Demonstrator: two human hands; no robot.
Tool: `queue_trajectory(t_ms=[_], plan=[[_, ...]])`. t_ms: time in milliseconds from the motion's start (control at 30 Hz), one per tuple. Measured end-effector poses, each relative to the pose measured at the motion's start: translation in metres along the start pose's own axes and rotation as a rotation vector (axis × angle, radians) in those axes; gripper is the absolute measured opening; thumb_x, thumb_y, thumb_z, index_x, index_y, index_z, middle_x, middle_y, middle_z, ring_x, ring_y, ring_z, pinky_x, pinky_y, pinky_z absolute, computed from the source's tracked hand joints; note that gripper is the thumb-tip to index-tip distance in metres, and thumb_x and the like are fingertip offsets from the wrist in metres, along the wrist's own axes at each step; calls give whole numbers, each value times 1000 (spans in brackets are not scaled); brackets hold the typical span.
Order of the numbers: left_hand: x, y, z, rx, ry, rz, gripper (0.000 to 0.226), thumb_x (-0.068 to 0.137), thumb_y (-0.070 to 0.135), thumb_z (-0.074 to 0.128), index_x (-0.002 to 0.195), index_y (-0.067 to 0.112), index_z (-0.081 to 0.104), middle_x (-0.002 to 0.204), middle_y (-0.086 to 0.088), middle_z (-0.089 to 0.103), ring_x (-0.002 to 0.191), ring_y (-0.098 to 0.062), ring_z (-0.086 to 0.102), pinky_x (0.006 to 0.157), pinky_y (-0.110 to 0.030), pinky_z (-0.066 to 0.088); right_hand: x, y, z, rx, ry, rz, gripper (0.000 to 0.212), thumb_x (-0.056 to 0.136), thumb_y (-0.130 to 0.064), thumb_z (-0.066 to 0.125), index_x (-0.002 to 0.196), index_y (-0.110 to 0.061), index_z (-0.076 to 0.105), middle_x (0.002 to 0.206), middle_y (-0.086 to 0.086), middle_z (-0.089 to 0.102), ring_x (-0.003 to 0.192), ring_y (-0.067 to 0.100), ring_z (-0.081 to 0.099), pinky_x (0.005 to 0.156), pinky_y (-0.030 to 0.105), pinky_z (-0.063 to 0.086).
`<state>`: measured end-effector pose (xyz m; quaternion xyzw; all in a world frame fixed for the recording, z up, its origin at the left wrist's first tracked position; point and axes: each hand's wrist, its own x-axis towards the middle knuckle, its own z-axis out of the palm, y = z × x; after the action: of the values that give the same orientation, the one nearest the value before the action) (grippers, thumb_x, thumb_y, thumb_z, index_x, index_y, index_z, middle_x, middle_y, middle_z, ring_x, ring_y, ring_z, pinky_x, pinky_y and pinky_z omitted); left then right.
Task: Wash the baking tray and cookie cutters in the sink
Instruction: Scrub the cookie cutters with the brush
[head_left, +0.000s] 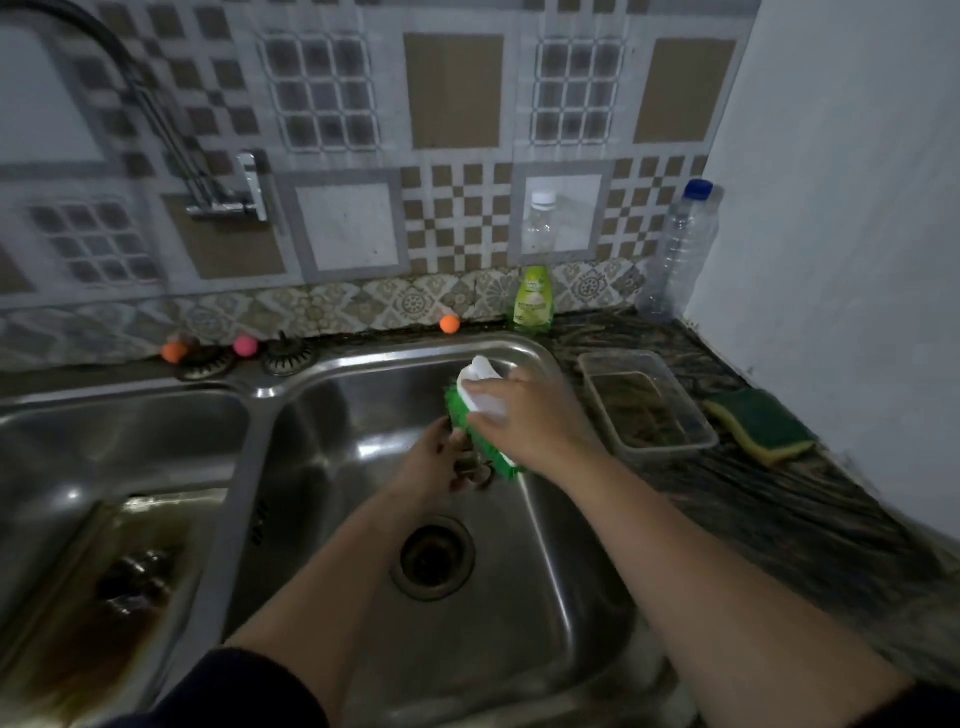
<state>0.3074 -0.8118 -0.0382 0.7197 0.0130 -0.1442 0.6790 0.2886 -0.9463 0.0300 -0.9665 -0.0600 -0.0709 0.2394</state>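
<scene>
Over the right basin of the steel sink (332, 415), my right hand (524, 421) grips a scrub brush (480, 395) with a white handle and green bristles. Under the bristles, my left hand (434, 462) holds a small dark metal cookie cutter (475, 470), mostly hidden by fingers and brush. In the left basin lies a browned, stained baking tray (130, 571) with several dark metal pieces on it, blurred.
The drain (434, 557) sits below my hands. A clear plastic container (647, 405) and a green-yellow sponge (761, 426) lie on the dark counter at right. A green dish-soap bottle (533, 299) and a clear bottle (678, 249) stand by the wall. The faucet (228, 202) hangs at left.
</scene>
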Motion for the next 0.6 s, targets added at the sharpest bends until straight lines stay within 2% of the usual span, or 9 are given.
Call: queue_trajectory(t_ms=[100, 200, 300, 367, 433, 500, 600], plan=[[-14, 4, -12, -23, 35, -21, 22, 104, 16, 32, 118, 12, 49, 82, 1, 57, 62, -11, 55, 42, -15, 45, 7, -21, 16, 74, -5, 36, 43, 87, -45, 56, 130, -44, 54, 117, 3, 48, 104, 24, 56, 86, 34, 47], [-19, 13, -38, -189, 125, -75, 28, 102, 11, 34, 93, 15, 59, 73, -6, 59, 55, -15, 53, 45, -21, 42, 0, -44, 32, 91, -55, -23, 43, 87, -46, 57, 130, -46, 53, 109, -1, 46, 97, 22, 58, 83, 33, 48], [-23, 15, -65, -343, 142, -93, 35, 98, 2, 31, 98, 20, 62, 71, -5, 64, 56, -15, 58, 47, -22, 45, -13, -56, 42, 200, -55, -30, 41, 85, -43, 63, 126, -43, 58, 105, -4, 49, 97, 15, 58, 79, 23, 41], [-24, 13, -82, -493, 163, -101, 40, 101, 4, 24, 99, 21, 61, 72, -2, 64, 55, -12, 59, 46, -20, 44, -12, -56, 41, 307, -41, 30, 40, 85, -41, 65, 124, -41, 61, 110, -1, 54, 104, 16, 58, 86, 26, 44], [-26, 12, -97, -568, 196, -153, 37, 104, 16, 26, 97, 24, 61, 80, -2, 62, 63, -13, 57, 52, -22, 42, -10, -58, 40, 320, -25, 72, 40, 85, -41, 65, 124, -41, 60, 113, 1, 53, 106, 18, 58, 90, 29, 45], [-30, 15, -103, -621, 117, -223, 30, 102, 34, 35, 104, 23, 62, 94, -5, 64, 80, -18, 59, 62, -28, 43, -9, -67, 44, 260, -70, 60, 40, 85, -43, 65, 125, -43, 59, 114, -1, 53, 105, 17, 58, 83, 26, 42], [-32, 19, -100, -431, 16, -248, 43, 98, 48, 40, 112, 15, 64, 107, -9, 68, 98, -22, 62, 83, -35, 49, -11, -84, 58, 258, -120, 71, 40, 86, -44, 63, 126, -46, 57, 115, -3, 52, 104, 15, 56, 79, 25, 40]])
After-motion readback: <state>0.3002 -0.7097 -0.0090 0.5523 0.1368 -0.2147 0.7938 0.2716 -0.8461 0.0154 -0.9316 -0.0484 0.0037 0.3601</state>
